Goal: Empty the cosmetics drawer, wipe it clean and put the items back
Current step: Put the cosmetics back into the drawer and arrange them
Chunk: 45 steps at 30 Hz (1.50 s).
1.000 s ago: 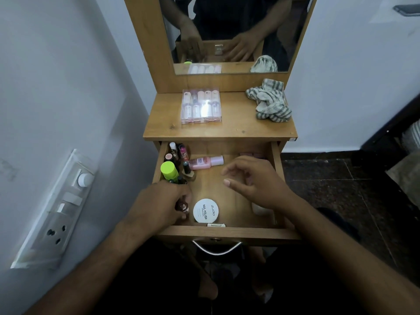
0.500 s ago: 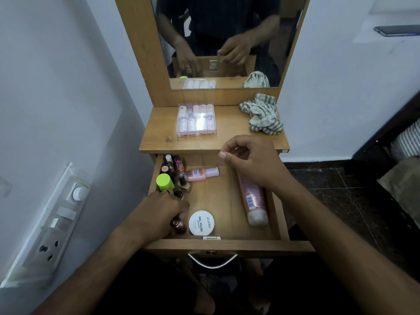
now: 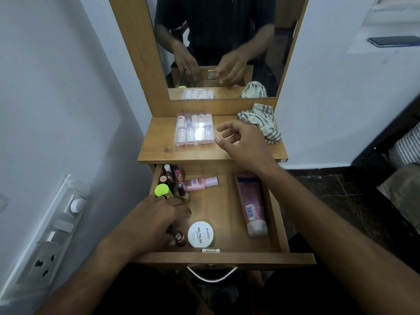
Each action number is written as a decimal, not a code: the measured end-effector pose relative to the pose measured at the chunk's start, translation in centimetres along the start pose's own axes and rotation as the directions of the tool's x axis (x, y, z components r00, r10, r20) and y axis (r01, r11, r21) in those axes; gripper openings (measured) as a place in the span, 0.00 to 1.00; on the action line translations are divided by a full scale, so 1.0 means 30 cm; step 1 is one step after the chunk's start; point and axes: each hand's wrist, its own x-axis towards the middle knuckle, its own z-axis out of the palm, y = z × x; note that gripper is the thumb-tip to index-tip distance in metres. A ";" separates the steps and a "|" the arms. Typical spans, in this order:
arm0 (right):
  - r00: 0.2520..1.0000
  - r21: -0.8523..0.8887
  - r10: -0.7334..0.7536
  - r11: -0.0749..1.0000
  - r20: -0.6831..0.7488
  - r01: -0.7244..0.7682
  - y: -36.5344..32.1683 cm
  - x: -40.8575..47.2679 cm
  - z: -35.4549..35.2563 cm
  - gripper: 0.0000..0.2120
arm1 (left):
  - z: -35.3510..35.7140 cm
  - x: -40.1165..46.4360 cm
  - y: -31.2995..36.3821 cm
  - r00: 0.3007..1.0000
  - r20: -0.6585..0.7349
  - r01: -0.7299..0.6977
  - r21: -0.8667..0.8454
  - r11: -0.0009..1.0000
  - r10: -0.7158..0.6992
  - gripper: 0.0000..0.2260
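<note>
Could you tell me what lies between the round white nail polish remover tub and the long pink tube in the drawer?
Nothing: between the tub and tube, the head view shows bare wooden drawer floor.

One pink tube (image 3: 251, 203), one round white tin (image 3: 201, 234), one pink bottle (image 3: 200, 183) in the drawer (image 3: 227, 258); one clear case (image 3: 195, 130), one striped cloth (image 3: 261, 121) up on the counter (image 3: 159, 146).

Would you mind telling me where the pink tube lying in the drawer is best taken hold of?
Probably round its middle, from above. The pink tube lies flat along the right wall of the drawer, cap toward the front, so only its top and left side are open. The right hand, empty over the shelf, is nearest.
</note>
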 end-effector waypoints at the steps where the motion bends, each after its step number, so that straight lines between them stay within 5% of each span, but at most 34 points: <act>1: 1.000 -0.002 0.012 1.000 -0.002 -0.012 0.008 0.009 0.010 0.11 | -0.020 0.002 -0.005 1.000 -0.014 0.014 -0.049 0.999 -0.015 0.22; 4: 0.998 -0.017 0.053 0.998 -0.024 -0.053 0.029 0.035 0.038 0.14 | -0.086 0.029 -0.008 0.963 -0.230 0.069 -0.286 0.956 -0.139 0.16; 7: 0.994 0.001 0.107 0.994 0.007 -0.107 0.033 0.069 0.066 0.19 | -0.138 0.123 -0.015 0.682 -0.584 0.142 -0.485 0.863 -0.440 0.15; 9: 0.991 0.006 0.130 0.991 0.019 -0.130 0.027 0.093 0.084 0.21 | -0.151 0.206 -0.057 0.608 -0.583 0.217 -0.531 0.819 -0.539 0.19; 14: 0.987 -0.044 0.160 0.986 0.013 -0.159 0.018 0.122 0.116 0.24 | -0.149 0.358 -0.177 0.635 -0.360 0.405 -0.598 0.691 -0.684 0.24; 17: 0.989 -0.097 0.149 0.984 0.003 -0.148 0.010 0.117 0.128 0.24 | -0.143 0.399 -0.205 0.625 -0.298 0.430 -0.640 0.637 -0.722 0.18; 23: 0.992 -0.203 0.123 0.973 0.039 -0.113 -0.025 0.111 0.144 0.26 | -0.140 0.428 -0.193 0.688 -0.373 0.404 -0.516 0.756 -0.622 0.13; 29: 0.982 -0.080 0.187 0.979 -0.026 -0.188 -0.030 0.045 0.105 0.34 | -0.133 0.383 -0.108 0.624 -0.417 0.350 -0.607 0.714 -0.661 0.13; 32: 0.988 0.088 0.152 0.984 0.020 -0.153 -0.047 -0.037 0.065 0.29 | -0.123 0.326 -0.059 0.629 -0.412 0.312 -0.643 0.699 -0.659 0.11; 38: 0.998 0.041 0.059 0.997 0.000 -0.059 -0.129 -0.253 -0.065 0.30 | -0.153 0.127 0.095 0.696 -0.328 0.227 -0.744 0.629 -0.639 0.07; 45: 0.982 0.001 0.153 0.988 0.110 -0.154 -0.121 -0.487 -0.168 0.26 | -0.086 -0.044 0.292 0.795 -0.196 0.220 -0.788 0.575 -0.573 0.03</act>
